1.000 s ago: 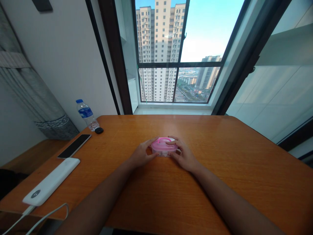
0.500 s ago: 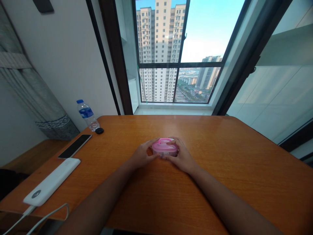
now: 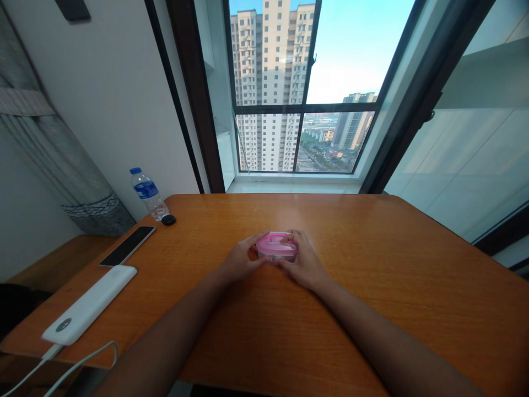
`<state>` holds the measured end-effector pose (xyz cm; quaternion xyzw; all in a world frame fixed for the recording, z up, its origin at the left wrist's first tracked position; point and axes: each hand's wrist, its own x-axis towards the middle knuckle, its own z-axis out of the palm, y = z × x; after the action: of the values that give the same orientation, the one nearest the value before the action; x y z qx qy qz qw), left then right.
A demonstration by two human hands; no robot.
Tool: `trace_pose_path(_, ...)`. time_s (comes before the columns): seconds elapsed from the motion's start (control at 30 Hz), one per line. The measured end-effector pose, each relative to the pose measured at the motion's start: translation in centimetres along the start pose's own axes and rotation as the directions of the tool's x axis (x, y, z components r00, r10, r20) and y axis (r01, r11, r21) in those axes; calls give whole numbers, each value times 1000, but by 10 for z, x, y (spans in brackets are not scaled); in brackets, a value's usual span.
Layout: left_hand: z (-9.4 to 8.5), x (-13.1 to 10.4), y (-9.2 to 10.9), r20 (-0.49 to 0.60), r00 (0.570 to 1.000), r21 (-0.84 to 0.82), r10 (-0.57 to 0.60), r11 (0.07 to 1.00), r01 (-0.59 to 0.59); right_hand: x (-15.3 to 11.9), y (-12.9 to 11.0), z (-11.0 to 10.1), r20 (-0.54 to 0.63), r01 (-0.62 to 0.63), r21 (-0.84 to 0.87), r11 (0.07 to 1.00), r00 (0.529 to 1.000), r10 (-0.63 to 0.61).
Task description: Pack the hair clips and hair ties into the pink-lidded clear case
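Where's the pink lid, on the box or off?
On: the pink lid covers the clear box between left hand and right hand. Whether it's clipped, I can't tell.

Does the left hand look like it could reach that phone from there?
Probably yes, if the left hand first lets go of the pink-lidded box: I see nothing standing between that hand and the phone on the table.

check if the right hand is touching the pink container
Touching. The head view shows the right hand curled around the right end of the pink container, with a finger lying over its top.
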<state>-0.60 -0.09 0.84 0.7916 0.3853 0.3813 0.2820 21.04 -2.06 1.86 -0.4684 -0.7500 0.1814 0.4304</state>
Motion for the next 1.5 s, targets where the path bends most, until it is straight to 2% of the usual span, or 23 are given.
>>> trace_pose_path(0.5,3,1,-6,-25,1000,-6,19,1000,-19,1,0,4,-41,-22,16,1000,999,23)
trace_pose_path(0.67,1,0,-4,-4,1000,8,25,1000,-25,1,6,-2,15,58,74,996,998,-59)
trace_pose_path(0.9,0,-1,-5,-11,1000,9,2,1000,-2,-4,6,-10,84,103,120,987,990,-113)
trace_pose_path(1.03,0,0,-11,-27,999,15,-19,1000,19,0,17,-8,12,75,74,994,997,-77)
trace_pose_path(1.13,-1,0,-19,-52,998,60,-35,997,38,7,34,-11,-126,7,-15,1000,992,-9)
trace_pose_path(1.23,-3,0,-25,-76,996,118,-54,991,62,13,52,-19,-312,-150,-51,987,942,127)
trace_pose_path(1.3,-5,1,-27,-74,996,154,-56,986,67,15,62,-28,-432,-256,-62,965,878,205)
trace_pose_path(1.4,-6,1,-28,-71,996,217,-56,974,71,16,70,-42,-603,-435,-72,898,736,308)
trace_pose_path(1.47,-7,1,-28,-80,995,254,-57,964,76,15,72,-50,-682,-529,-63,846,642,350)
trace_pose_path(1.5,-7,1,-28,-84,995,265,-58,961,78,15,73,-53,-707,-557,-57,829,609,360)
